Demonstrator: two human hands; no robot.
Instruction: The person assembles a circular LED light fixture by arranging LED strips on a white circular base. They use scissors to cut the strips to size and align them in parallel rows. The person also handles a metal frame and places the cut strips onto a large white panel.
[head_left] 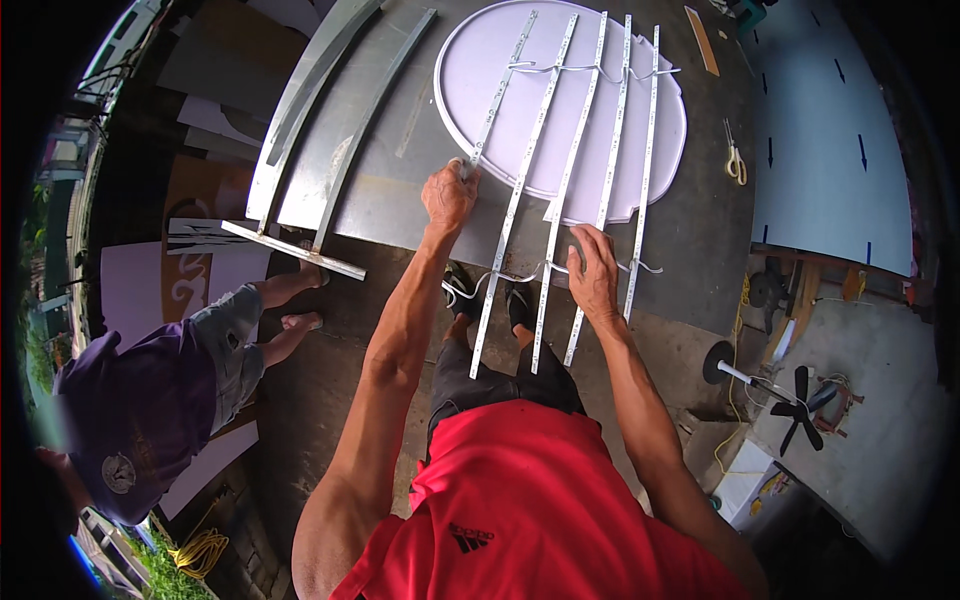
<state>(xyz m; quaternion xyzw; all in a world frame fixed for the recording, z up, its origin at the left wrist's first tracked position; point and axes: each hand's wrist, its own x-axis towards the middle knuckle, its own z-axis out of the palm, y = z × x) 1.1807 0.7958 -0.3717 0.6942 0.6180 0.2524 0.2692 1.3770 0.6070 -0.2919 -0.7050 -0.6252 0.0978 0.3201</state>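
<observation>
Several slim white LED light bars [520, 185], joined by white wires [540, 68], lie side by side over a pale lilac oval panel [500, 110]. Their near ends reach past the table edge toward my body. My left hand [450, 198] is closed around the near end of the leftmost LED light bar [503, 85], beside the panel's lower left rim. My right hand [596, 270] has curled fingers around the second bar from the right, just below the panel; the fingers partly hide that bar. A loose wire end [455, 290] hangs below my left hand.
Under the panel is a grey metal-topped table [400, 190]. A metal frame [345, 170] lies on its left side, scissors [735, 158] on its right. At left stands another person [150, 400] in a purple shirt. A fan [797, 408] and a light blue sheet [830, 130] are at right.
</observation>
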